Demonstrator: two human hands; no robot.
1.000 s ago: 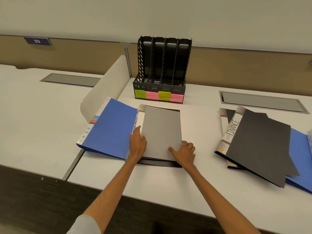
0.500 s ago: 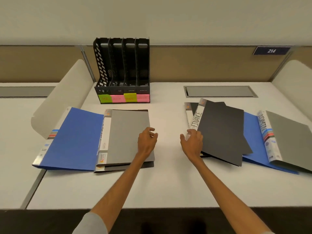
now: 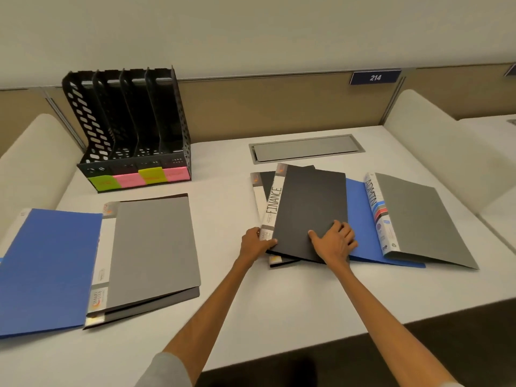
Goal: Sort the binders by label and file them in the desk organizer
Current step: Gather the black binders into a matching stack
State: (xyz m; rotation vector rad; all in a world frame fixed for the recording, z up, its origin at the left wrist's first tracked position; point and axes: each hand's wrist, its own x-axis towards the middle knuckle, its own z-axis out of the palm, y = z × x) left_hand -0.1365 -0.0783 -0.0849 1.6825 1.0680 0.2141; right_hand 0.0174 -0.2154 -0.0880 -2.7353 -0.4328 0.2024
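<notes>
A black binder marked FINANCE [image 3: 310, 208] tops a pile right of centre. My left hand [image 3: 255, 243] grips its near spine corner, thumb on the cover. My right hand [image 3: 333, 241] lies spread on its cover near the front edge. Under it are another black binder [image 3: 262, 181] and a blue binder [image 3: 360, 219]; a grey binder marked ADMIN [image 3: 418, 219] lies to their right. On the left lie a grey binder [image 3: 152, 247] and a blue binder [image 3: 47, 266]. The black four-slot desk organizer [image 3: 125, 121] stands empty at the back left, with green and pink labels [image 3: 139, 177] along its base.
White curved dividers [image 3: 435, 152] flank the desk on both sides. A grey cable hatch [image 3: 305, 148] sits behind the right pile. A sign reading 214 [image 3: 375, 77] hangs on the tan back panel. The desk's front edge [image 3: 335, 337] runs below my arms.
Both hands left the grey binder on the left and moved right. The left hand now grips the FINANCE binder's spine corner and the right hand rests on its cover. My view turned right.
</notes>
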